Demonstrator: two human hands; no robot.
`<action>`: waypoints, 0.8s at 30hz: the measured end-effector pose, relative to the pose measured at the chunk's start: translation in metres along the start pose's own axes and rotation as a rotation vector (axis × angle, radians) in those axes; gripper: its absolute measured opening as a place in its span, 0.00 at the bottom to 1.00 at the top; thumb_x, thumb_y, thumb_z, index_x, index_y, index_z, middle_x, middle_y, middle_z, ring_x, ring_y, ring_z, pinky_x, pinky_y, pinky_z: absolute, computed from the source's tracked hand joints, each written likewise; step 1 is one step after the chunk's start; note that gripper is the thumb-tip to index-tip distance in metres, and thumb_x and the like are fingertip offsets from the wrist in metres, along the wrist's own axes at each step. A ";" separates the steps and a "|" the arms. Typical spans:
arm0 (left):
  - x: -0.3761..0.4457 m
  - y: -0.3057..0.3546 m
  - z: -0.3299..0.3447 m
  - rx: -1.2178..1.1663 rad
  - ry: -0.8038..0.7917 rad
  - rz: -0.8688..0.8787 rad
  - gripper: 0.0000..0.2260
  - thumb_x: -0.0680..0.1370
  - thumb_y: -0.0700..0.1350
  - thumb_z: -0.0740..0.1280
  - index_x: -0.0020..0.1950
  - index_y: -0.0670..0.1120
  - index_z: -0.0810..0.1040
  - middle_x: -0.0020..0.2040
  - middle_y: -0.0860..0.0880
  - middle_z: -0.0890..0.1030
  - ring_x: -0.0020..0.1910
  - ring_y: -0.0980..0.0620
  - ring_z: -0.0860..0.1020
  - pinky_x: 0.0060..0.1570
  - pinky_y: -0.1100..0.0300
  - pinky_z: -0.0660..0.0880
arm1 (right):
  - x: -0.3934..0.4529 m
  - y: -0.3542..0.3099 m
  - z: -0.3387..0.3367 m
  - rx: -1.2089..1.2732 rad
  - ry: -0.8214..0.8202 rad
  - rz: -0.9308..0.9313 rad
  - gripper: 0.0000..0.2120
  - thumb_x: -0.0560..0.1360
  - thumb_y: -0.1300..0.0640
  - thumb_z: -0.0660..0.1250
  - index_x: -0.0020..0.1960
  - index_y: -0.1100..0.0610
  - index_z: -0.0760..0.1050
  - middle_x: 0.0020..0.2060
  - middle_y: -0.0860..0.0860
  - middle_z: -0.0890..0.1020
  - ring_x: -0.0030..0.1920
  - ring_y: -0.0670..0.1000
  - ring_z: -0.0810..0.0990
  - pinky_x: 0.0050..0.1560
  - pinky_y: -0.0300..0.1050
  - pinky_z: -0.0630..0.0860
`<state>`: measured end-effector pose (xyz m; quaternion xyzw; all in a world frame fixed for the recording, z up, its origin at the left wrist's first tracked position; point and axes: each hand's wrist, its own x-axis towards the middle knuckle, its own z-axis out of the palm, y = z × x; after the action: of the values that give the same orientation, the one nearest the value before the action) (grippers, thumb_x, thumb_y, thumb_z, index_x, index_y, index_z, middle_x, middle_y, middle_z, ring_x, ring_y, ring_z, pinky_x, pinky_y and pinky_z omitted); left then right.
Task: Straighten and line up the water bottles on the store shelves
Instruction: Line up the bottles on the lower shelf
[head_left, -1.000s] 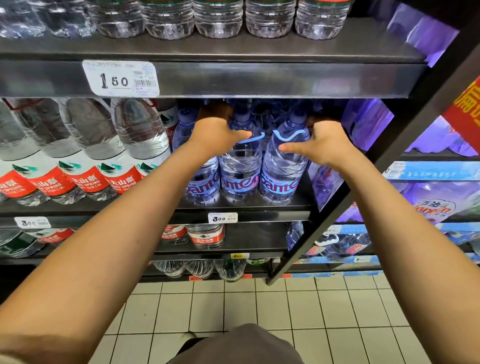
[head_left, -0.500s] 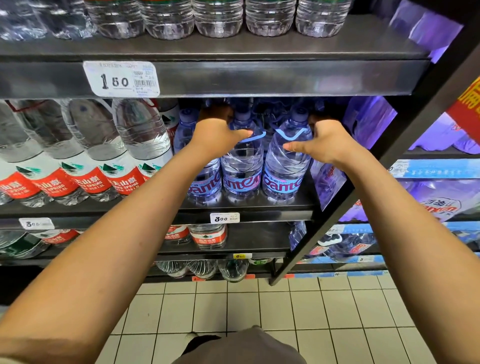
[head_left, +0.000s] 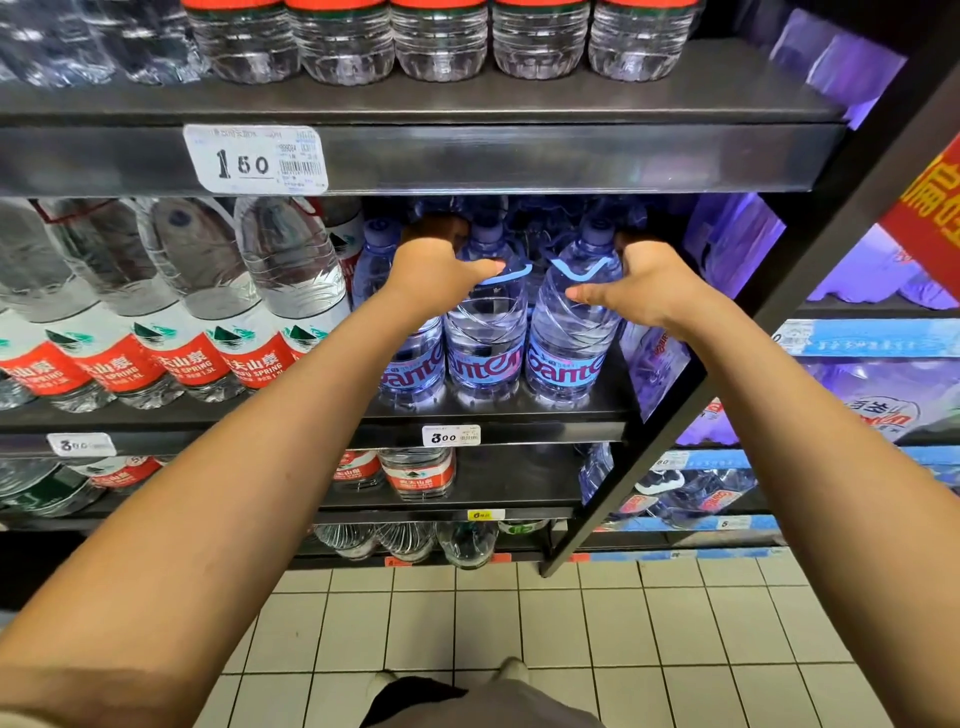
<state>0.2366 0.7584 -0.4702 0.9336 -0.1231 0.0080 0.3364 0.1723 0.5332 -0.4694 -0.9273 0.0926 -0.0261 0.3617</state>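
Three blue-labelled water bottles stand at the front of the middle shelf (head_left: 519, 418). My left hand (head_left: 434, 275) grips the shoulder of the middle bottle (head_left: 485, 338), thumb across its front and fingers hidden behind it. My right hand (head_left: 639, 291) grips the shoulder of the right bottle (head_left: 571, 343) in the same way, thumb pointing left. The left blue bottle (head_left: 410, 358) stands partly behind my left forearm. More blue bottles stand in the dark behind them.
Large red-labelled bottles (head_left: 249, 332) lean in a row to the left on the same shelf. Clear bottles (head_left: 441, 41) line the shelf above. A dark slanted post (head_left: 727, 374) runs close on the right, with purple packs beyond. Tiled floor below.
Both hands keep the same hold on the two blue bottles. The view has shifted slightly; the bottles look a little more upright and closer to the shelf front.
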 end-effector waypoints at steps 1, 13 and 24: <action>0.001 0.000 0.000 0.001 0.007 0.011 0.20 0.73 0.59 0.72 0.47 0.42 0.76 0.43 0.41 0.80 0.41 0.44 0.76 0.36 0.56 0.67 | 0.000 0.000 0.000 -0.007 0.005 0.003 0.20 0.70 0.51 0.78 0.59 0.56 0.79 0.52 0.51 0.84 0.52 0.51 0.82 0.56 0.48 0.80; -0.036 -0.007 -0.029 -0.153 0.129 0.001 0.24 0.73 0.56 0.73 0.31 0.41 0.68 0.28 0.44 0.71 0.27 0.51 0.68 0.29 0.54 0.66 | -0.026 -0.027 0.000 -0.169 0.254 0.026 0.25 0.68 0.43 0.78 0.30 0.57 0.66 0.27 0.51 0.70 0.33 0.55 0.70 0.30 0.46 0.63; -0.111 -0.042 -0.121 -0.544 0.127 0.072 0.09 0.76 0.42 0.72 0.55 0.42 0.81 0.45 0.50 0.85 0.43 0.59 0.83 0.47 0.66 0.79 | -0.088 -0.084 0.014 -0.012 0.282 -0.045 0.24 0.70 0.45 0.77 0.60 0.58 0.80 0.54 0.51 0.84 0.55 0.49 0.82 0.62 0.46 0.76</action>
<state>0.1473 0.8912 -0.4138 0.8017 -0.1325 0.0453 0.5811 0.1000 0.6201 -0.4210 -0.9184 0.1220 -0.1638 0.3390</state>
